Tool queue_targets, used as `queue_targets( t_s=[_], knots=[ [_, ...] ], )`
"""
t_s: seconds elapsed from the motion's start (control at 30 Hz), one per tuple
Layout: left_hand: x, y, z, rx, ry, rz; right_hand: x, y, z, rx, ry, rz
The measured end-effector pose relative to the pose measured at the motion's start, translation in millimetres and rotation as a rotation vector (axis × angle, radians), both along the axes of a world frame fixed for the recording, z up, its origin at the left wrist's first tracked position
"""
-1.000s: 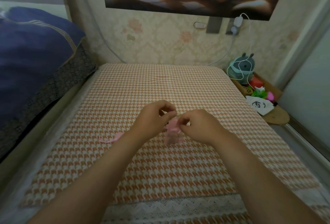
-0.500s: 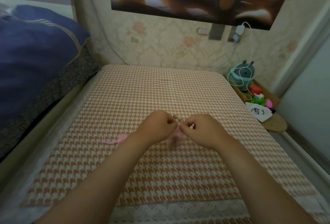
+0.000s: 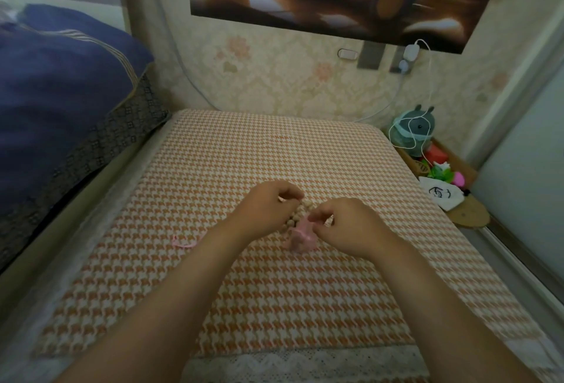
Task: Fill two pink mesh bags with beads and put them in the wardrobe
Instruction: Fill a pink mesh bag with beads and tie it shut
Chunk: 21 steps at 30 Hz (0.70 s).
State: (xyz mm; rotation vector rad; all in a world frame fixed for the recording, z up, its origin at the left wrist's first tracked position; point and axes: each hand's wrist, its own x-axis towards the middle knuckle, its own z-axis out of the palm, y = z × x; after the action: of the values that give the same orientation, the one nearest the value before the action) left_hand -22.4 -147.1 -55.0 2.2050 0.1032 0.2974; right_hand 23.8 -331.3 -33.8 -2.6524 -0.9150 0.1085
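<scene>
Bag (image 3: 300, 237) stands upright, mouth pinched by right hand (image 3: 345, 227), with beads (image 3: 297, 213) at its 11 o'clock gripped by left hand (image 3: 265, 211).

The houndstooth cloth (image 3: 274, 153) lies open across its far half, up to the wall. At its middle, the pink mesh bag (image 3: 300, 237) and beads (image 3: 294, 218) sit between the left hand (image 3: 268, 210) and right hand (image 3: 345, 227). A pink strip (image 3: 183, 242) lies toward its left. A blue quilt (image 3: 61, 92) bulks along its left side, and a cluttered shelf (image 3: 470, 214) along its right.

No readable text; the black mark (image 3: 439, 192) on the white cloth (image 3: 448, 203) is illegible
</scene>
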Motion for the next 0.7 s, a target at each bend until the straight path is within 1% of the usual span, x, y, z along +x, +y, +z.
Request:
queue_targets(
  t_s=[0.1, 0.17, 0.27, 0.33, 0.47, 0.57, 0.7],
  knots=[
    [5, 16, -12, 0.085, 0.003, 0.107, 1, -1, 1, 0.032, 0.021, -0.014],
    [7, 22, -25, 0.189, 0.057, 0.117, 2, -1, 1, 0.042, 0.036, -0.017],
    [7, 19, -42, 0.278, 0.124, 0.03, 3, -1, -1, 0.073, 0.051, -0.015],
    [7, 13, -48, 0.327, 0.129, -0.035, 4, 0, -2, 0.079, 0.052, -0.008],
    [11, 6, -56, 0.439, 0.134, -0.03, 4, 1, -2, 0.08, 0.059, 0.005],
    [12, 8, -59, 0.39, 0.112, 0.011, 3, -1, 0, 0.082, 0.071, 0.01],
    [11, 2, -36, 0.14, -0.005, 0.123, 2, 0, 0, 0.088, 0.066, 0.014]
  ],
)
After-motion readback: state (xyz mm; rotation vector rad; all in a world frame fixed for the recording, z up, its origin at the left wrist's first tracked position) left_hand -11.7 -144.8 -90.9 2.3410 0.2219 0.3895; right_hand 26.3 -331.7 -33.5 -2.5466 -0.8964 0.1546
